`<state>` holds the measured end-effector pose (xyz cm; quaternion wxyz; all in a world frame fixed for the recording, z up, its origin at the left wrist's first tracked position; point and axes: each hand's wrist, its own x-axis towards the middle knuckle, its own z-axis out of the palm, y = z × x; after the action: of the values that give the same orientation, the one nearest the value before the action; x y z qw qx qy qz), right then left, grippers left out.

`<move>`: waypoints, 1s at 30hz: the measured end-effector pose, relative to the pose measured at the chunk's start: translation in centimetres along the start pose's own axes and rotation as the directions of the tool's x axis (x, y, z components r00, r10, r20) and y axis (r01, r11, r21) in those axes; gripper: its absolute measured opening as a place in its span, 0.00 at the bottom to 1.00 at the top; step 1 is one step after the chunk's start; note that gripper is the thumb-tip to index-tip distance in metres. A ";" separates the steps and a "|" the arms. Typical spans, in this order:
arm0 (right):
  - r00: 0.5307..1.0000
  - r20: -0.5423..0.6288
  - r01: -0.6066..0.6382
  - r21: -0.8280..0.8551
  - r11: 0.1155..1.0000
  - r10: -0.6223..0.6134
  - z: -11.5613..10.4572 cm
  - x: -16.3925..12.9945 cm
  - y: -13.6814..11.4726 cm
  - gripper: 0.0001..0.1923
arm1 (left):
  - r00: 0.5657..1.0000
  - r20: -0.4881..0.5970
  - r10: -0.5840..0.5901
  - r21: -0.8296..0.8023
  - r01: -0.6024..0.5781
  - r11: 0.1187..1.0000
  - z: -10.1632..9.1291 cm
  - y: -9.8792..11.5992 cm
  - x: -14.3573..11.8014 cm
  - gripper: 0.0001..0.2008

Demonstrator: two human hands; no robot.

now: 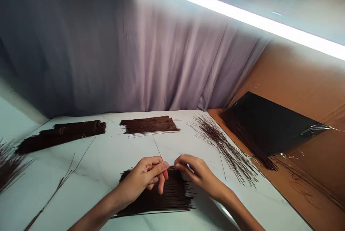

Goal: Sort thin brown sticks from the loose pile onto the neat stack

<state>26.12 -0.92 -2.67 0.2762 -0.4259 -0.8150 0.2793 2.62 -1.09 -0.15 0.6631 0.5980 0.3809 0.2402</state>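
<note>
My left hand (pixel 153 173) is closed in a pinch on a thin dark stick (pixel 157 146), which sticks up and away from the fingers. Close beside it on the right, my right hand (pixel 192 170) has its thumb and fingertips pressed together; whatever is between them is too fine to make out. Both hands are just above a broad pile of thin dark-brown sticks (pixel 167 202) lying side by side on the white table (pixel 88 195). The hands and forearms cover part of that pile.
Further back lies another flat pile of sticks (pixel 151 124). Tied bundles (pixel 70 132) are at the back left, with loose strands (pixel 60 184) nearer. A fanned-out bunch (pixel 226 148) lies at right. Beyond the table edge is a black sheet (pixel 275 123); a bright tube light (pixel 229 12) hangs above.
</note>
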 end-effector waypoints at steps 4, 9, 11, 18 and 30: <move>0.941 -0.232 0.204 -0.190 0.960 -0.246 -0.6 -0.2 -0.9 0.12 | 0.994 -0.050 0.093 0.287 -0.074 0.955 0.5 -0.9 0.1 0.20; 0.962 -0.158 0.216 -0.064 0.974 -0.224 1.8 -2.0 -1.4 0.11 | 0.958 -0.249 0.141 0.219 -0.086 0.972 -0.3 -1.0 0.6 0.22; 0.981 -0.081 0.175 -0.052 0.983 -0.179 2.4 -2.1 -0.7 0.11 | 0.966 -0.231 0.116 0.097 -0.095 0.991 -0.7 -0.7 0.6 0.22; 0.986 -0.115 0.104 -0.173 0.979 -0.125 1.2 -1.2 0.1 0.12 | 0.990 -0.123 0.070 -0.077 -0.080 0.994 -0.9 -0.7 0.9 0.20; 0.973 -0.184 0.093 -0.254 0.963 -0.143 -1.4 -1.8 -0.8 0.10 | 0.963 -0.256 0.089 0.073 -0.073 0.995 -1.4 0.4 0.4 0.16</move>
<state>27.55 -2.55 -1.48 0.3187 -0.4329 -0.8352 0.1159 1.82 0.18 0.17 0.5782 0.5970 0.4468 0.3311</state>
